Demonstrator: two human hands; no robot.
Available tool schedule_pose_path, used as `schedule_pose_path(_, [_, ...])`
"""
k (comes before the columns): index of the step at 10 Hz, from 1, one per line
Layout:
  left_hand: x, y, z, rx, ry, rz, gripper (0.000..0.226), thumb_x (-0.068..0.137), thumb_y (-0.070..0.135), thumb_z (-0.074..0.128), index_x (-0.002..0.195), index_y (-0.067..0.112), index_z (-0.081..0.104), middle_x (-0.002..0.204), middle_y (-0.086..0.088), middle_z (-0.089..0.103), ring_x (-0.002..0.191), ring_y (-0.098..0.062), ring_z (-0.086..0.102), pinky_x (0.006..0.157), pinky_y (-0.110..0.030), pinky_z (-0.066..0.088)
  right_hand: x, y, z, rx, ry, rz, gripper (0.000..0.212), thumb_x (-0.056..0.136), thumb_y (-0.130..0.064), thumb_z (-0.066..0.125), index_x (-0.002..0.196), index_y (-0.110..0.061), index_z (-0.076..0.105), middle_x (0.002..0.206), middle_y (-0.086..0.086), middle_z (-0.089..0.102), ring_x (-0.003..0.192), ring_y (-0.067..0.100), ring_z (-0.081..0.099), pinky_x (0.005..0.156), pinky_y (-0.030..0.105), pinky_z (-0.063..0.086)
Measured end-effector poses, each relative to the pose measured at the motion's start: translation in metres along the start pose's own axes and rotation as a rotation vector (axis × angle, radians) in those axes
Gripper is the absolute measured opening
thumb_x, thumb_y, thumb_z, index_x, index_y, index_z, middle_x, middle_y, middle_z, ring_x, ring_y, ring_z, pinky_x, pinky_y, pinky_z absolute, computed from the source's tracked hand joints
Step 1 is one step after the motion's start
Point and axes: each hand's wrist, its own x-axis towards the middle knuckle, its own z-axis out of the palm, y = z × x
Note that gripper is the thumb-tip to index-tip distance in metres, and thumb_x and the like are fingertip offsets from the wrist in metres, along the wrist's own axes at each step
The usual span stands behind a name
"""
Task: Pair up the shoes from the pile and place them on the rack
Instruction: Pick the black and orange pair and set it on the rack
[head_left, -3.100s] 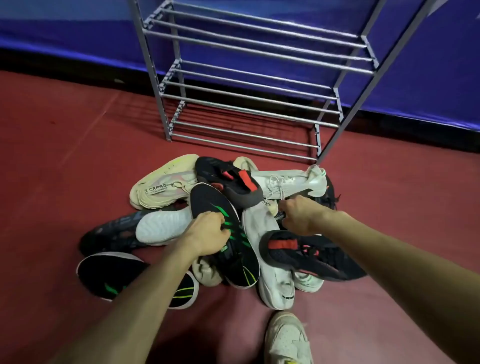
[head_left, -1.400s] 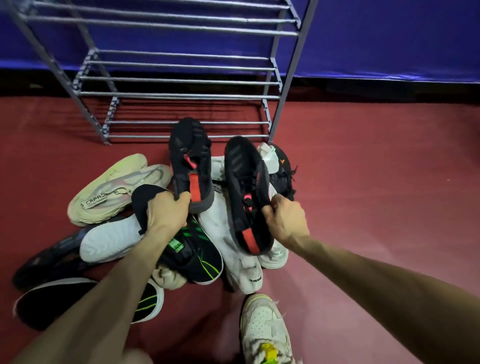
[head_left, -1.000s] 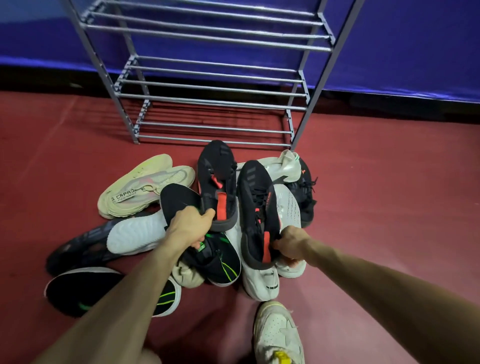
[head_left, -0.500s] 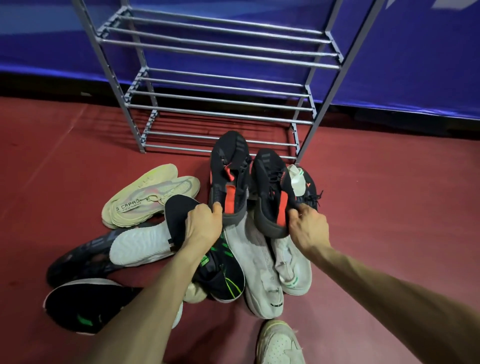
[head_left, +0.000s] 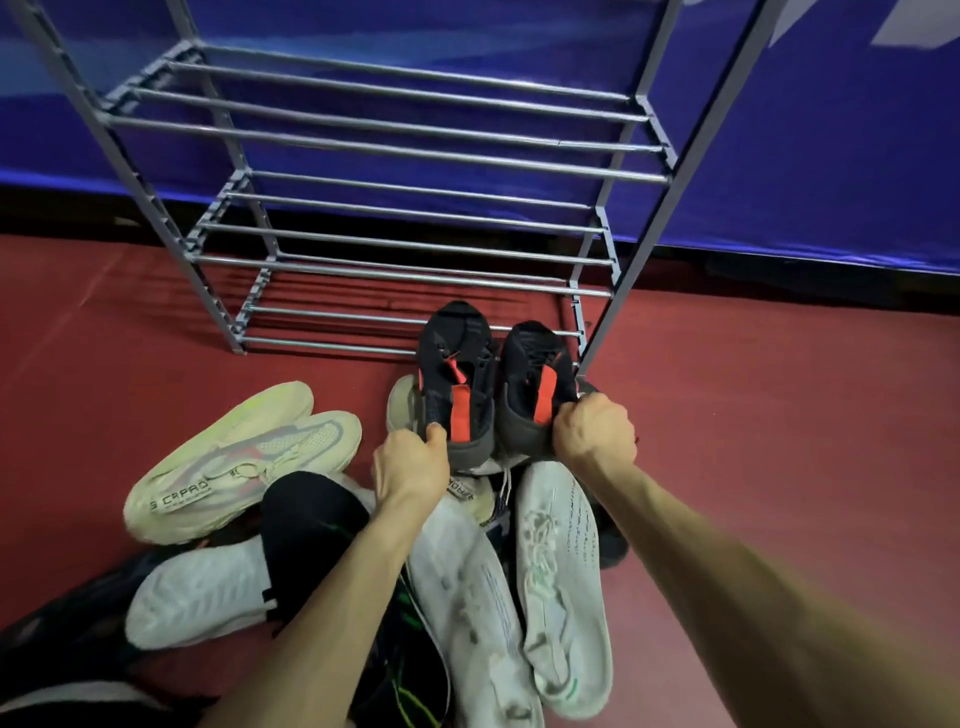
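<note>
- Cream pair (head_left: 244, 457) and other shoes lie unsorted in the pile on the floor.
- Left hand (head_left: 410, 462) grips the left black-and-red shoe (head_left: 456, 379) by its heel.
- Right hand (head_left: 595, 431) grips its mate (head_left: 535, 384); both shoes are just before the empty rack (head_left: 395, 156), not yet shelved.

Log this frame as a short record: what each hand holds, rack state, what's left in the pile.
left hand: grips heel of left black-and-red shoe
right hand: grips heel of right black-and-red shoe
pair: side by side, toes toward rack
rack: no shoes on visible shelves
pile: cream pair, two white shoes sole-up, black shoe with green lines, others partly hidden
stage: pair matched, not yet racked
</note>
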Motion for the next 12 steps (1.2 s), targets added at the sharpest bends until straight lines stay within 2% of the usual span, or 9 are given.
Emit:
schedule_pose_path(1, [0.029,0.019,0.013,0.001,-0.01,-0.021,0.051,0.091,0.041,0.044,0.085,0.0,0.072,0.087,-0.023,0.074,0.085,-0.041,0.069,0.082,-0.041,0.056,0.028,-0.018,0.003,0.072,-0.003,0.037,0.033,0.095,-0.014,0.044,0.114,0.004,0.064,0.119,0.024,0.064,0.109,0.041,0.061,0.087,0.04,0.05])
schedule_pose_path(3, [0.087,0.06,0.033,-0.06,-0.065,-0.05,0.049,0.09,0.042,0.043,0.066,0.006,0.065,0.07,-0.018,0.074,0.074,-0.033,0.073,0.079,-0.043,0.059,0.084,-0.043,0.002,0.238,-0.107,-0.01,0.032,0.097,-0.01,0.044,0.121,0.005,0.059,0.123,0.02,0.063,0.112,0.033,0.061,0.076,0.013,0.048])
schedule_pose_path(4, [0.11,0.08,0.039,-0.144,-0.085,-0.086,0.041,0.094,0.036,0.047,0.073,0.003,0.06,0.084,-0.026,0.074,0.076,-0.038,0.074,0.078,-0.045,0.06,0.119,-0.053,0.009,0.2,-0.042,0.052,0.027,0.093,-0.007,0.048,0.112,0.003,0.063,0.115,0.02,0.066,0.105,0.037,0.065,0.087,0.039,0.056])
schedule_pose_path(6, [0.131,0.093,0.06,-0.421,-0.264,-0.179,0.035,0.097,0.004,0.048,0.13,-0.008,0.049,0.106,-0.017,0.055,0.093,-0.033,0.063,0.089,-0.043,0.055,0.142,-0.047,0.033,0.161,-0.053,0.029,0.031,0.092,-0.007,0.048,0.12,-0.009,0.062,0.116,0.019,0.066,0.108,0.036,0.063,0.082,0.029,0.048])
schedule_pose_path(7, [0.124,0.092,0.067,-0.57,-0.417,-0.254,0.014,0.097,-0.001,0.046,0.108,0.004,0.053,0.095,-0.013,0.05,0.079,-0.021,0.05,0.076,-0.034,0.05,0.134,-0.036,0.037,0.169,-0.099,-0.041,0.033,0.086,-0.007,0.048,0.117,-0.007,0.06,0.107,0.02,0.067,0.104,0.039,0.062,0.089,0.034,0.049])
schedule_pose_path(8, [0.118,0.092,0.071,-0.665,-0.531,-0.253,0.05,0.098,0.0,0.044,0.145,-0.003,0.03,0.119,-0.011,0.057,0.105,-0.024,0.059,0.105,-0.039,0.044,0.125,-0.03,0.034,0.179,-0.183,-0.101,0.037,0.081,-0.002,0.047,0.116,-0.006,0.06,0.104,0.016,0.068,0.1,0.039,0.063,0.093,0.04,0.052])
schedule_pose_path(9, [0.108,0.092,0.074,-0.696,-0.529,-0.236,0.062,0.098,0.0,0.044,0.153,0.003,0.018,0.152,-0.012,0.038,0.138,-0.026,0.042,0.117,-0.042,0.032,0.114,-0.028,0.027,0.168,-0.255,-0.13,0.042,0.081,-0.002,0.047,0.12,-0.008,0.061,0.112,0.017,0.067,0.102,0.038,0.063,0.094,0.039,0.052])
schedule_pose_path(10, [0.093,0.081,0.07,-0.5,-0.415,-0.13,0.052,0.093,0.005,0.053,0.144,0.003,0.041,0.136,-0.012,0.055,0.123,-0.024,0.054,0.111,-0.041,0.041,0.104,-0.024,0.016,0.151,-0.242,-0.162,0.038,0.081,-0.001,0.045,0.113,-0.007,0.064,0.108,0.017,0.068,0.099,0.037,0.062,0.084,0.031,0.05])
schedule_pose_path(12, [0.04,0.054,0.039,-0.357,-0.283,0.078,0.03,0.091,-0.002,0.045,0.115,0.001,0.063,0.097,-0.011,0.071,0.088,-0.021,0.07,0.087,-0.035,0.056,0.069,-0.003,0.007,0.176,-0.247,-0.209,0.058,0.079,0.003,0.043,0.132,-0.013,0.06,0.131,0.01,0.064,0.122,0.026,0.058,0.108,0.028,0.042])
